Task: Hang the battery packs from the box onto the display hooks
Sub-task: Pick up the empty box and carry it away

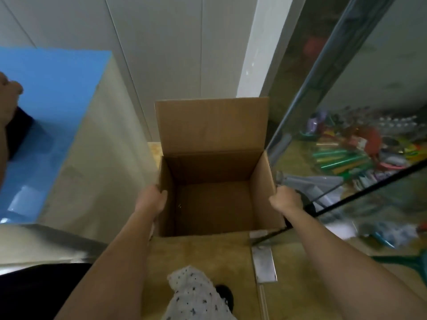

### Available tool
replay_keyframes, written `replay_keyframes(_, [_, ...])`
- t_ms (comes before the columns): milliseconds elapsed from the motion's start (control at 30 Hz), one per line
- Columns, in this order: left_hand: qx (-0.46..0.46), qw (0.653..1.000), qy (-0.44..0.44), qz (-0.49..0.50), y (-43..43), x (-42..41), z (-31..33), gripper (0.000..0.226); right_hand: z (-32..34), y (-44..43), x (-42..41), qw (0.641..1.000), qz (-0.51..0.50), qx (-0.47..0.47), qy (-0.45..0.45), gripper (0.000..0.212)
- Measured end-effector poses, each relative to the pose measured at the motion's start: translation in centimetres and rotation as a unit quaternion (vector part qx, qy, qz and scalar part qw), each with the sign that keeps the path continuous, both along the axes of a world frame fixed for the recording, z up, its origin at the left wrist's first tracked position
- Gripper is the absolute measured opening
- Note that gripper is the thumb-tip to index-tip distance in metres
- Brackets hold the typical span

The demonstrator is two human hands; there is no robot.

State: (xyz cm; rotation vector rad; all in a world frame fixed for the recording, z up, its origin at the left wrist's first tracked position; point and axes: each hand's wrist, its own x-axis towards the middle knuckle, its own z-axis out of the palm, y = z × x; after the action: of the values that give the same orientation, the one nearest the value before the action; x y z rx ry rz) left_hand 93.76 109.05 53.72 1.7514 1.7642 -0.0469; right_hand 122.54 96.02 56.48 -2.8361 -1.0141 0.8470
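Note:
An open brown cardboard box (261, 197) stands on the floor in the middle of the head view, its back flap upright. Its inside looks bare; I see no battery packs in it. My left hand (153, 199) grips the box's left wall at the rim, fingers curled over the edge. My right hand (286, 199) grips the right wall at the rim. No display hooks are in view.
A glass display case (346, 135) with many small colourful goods stands right of the box. A blue-topped counter (57, 100) is at the left, with another person's hand (9, 98) at its edge. A metal floor strip (264, 264) lies near my leg.

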Motion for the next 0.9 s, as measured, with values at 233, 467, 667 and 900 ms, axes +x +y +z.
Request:
replay_keyframes(233, [-0.018, 0.998, 0.0, 0.055, 12.0, 3.6, -4.0, 0.034, -4.3, 13.3, 2.6, 1.0, -0.027, -0.002, -0.014, 0.019])
replay_keyframes(467, [-0.053, 0.995, -0.023, 0.085, 25.2, 6.4, -9.1, 0.033, -9.7, 26.6, 5.0, 0.999, -0.018, -0.011, -0.031, 0.018])
replay_keyframes(667, [-0.07, 0.995, 0.0, 0.068, 35.5, 8.4, -14.4, 0.03, -15.0, 36.8, 7.8, 0.999, 0.002, -0.037, -0.017, 0.018])
replay_keyframes(900, [-0.112, 0.991, 0.036, 0.06, 45.2, 10.4, -25.1, 0.033, -25.9, 46.0, 10.1, 0.999, -0.005, -0.046, 0.028, 0.022])
